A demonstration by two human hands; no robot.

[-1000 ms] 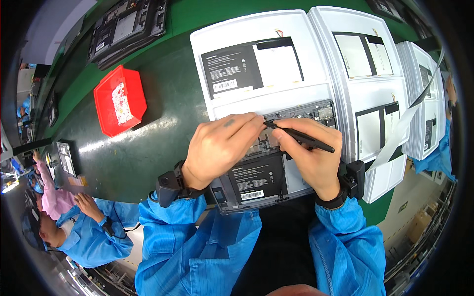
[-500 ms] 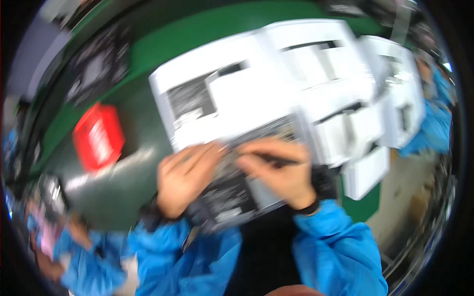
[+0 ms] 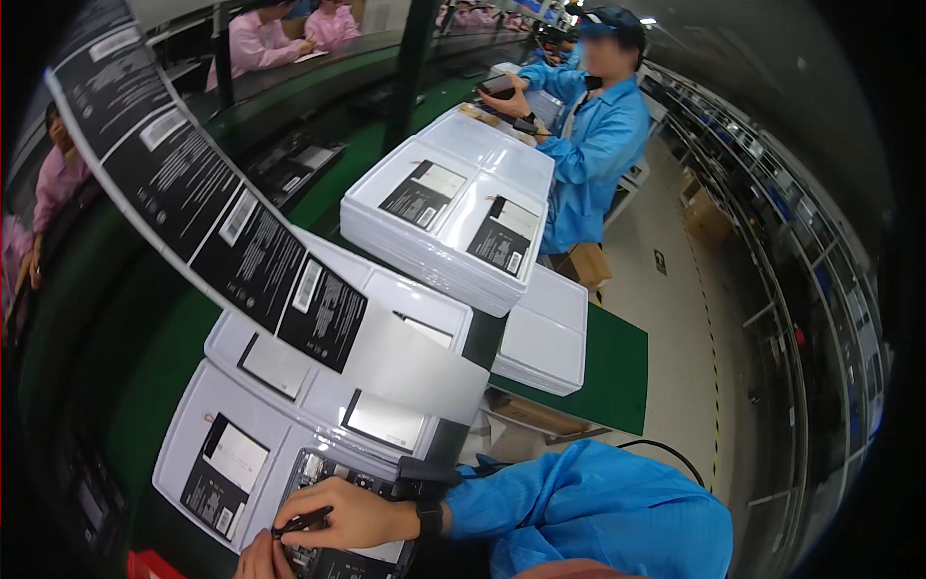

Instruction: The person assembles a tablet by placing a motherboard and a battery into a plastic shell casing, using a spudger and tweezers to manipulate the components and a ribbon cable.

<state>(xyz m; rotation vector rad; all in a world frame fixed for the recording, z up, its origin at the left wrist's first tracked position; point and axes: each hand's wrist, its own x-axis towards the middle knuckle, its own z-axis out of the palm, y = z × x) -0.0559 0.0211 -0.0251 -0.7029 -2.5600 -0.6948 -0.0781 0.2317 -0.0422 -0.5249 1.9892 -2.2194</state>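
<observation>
My right hand (image 3: pixel 352 513) is closed around a slim black pen-shaped tool (image 3: pixel 307 521), whose tip points left. Under it lies an opened electronic device (image 3: pixel 318 468) with a bare circuit board and a dark label-covered part. My left hand (image 3: pixel 258 560) is cut off by the lower edge. Its fingers are pinched together beside the tool's tip, and whatever they hold is hidden. Just left of the device, a flat black-and-white battery (image 3: pixel 227 473) lies in a white tray (image 3: pixel 178 454).
A long strip of black labels (image 3: pixel 207 193) rises over the trays to the upper left. White trays (image 3: pixel 434 256) with flat batteries are stacked beyond. A co-worker in blue (image 3: pixel 603 135) stands at the far end. A red object (image 3: pixel 152 565) shows at the lower edge.
My view has swung up and to the right, so the hands now sit at the lower edge. The label strip and co-worker have come into sight. The right hand still grips the black tool.
</observation>
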